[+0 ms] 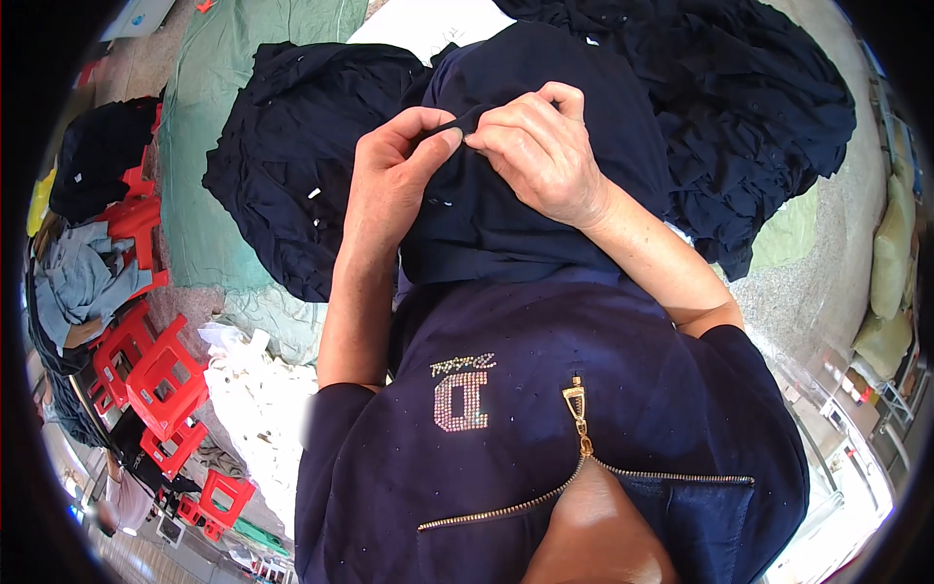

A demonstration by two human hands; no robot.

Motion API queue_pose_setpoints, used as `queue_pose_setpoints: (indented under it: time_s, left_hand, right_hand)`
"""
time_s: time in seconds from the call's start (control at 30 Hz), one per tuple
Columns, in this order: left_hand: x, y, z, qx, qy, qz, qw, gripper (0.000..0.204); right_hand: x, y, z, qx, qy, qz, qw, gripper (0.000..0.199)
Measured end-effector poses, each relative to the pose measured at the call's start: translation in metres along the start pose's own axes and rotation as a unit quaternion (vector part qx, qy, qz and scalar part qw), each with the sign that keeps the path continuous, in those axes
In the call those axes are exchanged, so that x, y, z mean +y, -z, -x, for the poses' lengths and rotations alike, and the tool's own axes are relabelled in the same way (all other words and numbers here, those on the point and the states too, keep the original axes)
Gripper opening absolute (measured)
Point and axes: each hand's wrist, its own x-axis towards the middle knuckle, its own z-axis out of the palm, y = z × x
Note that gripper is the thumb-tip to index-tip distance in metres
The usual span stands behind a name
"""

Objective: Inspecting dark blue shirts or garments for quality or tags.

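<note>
A dark navy garment [516,238] lies spread over my lap, and both hands hold a raised edge of it. My left hand [389,180] pinches that edge between thumb and bent forefinger. Close beside it, my right hand [545,156] grips the same edge with its fingertips, the other fingers curled in. The two sets of fingertips almost touch. Whether anything small sits between them cannot be seen. Small pale specks show on the cloth below my hands.
Heaps of dark navy fabric lie to the left [282,146] and right [749,88]. A green sheet [199,234] covers floor at the left, near white cloth [255,409] and several red stools [167,378]. Grey clothing [83,277] lies farther left; another person [128,498] is at lower left.
</note>
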Motion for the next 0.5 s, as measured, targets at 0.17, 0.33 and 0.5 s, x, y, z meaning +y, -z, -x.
queue_pose_setpoints:
  time_s: [0.17, 0.33, 0.5]
  left_hand:
    - [-0.001, 0.001, 0.002, -0.017, -0.029, -0.027, 0.999, 0.013]
    - [-0.008, 0.008, -0.003, -0.045, -0.057, -0.043, 0.996, 0.016]
    - [-0.005, 0.01, -0.006, -0.062, -0.134, -0.087, 0.985, 0.014]
  right_hand:
    - [0.0, -0.003, 0.002, -0.01, -0.032, -0.024, 0.999, 0.018]
    - [0.004, -0.005, 0.002, -0.053, -0.071, -0.104, 0.991, 0.02]
    - [0.001, 0.007, -0.012, -0.102, -0.179, -0.219, 0.954, 0.028]
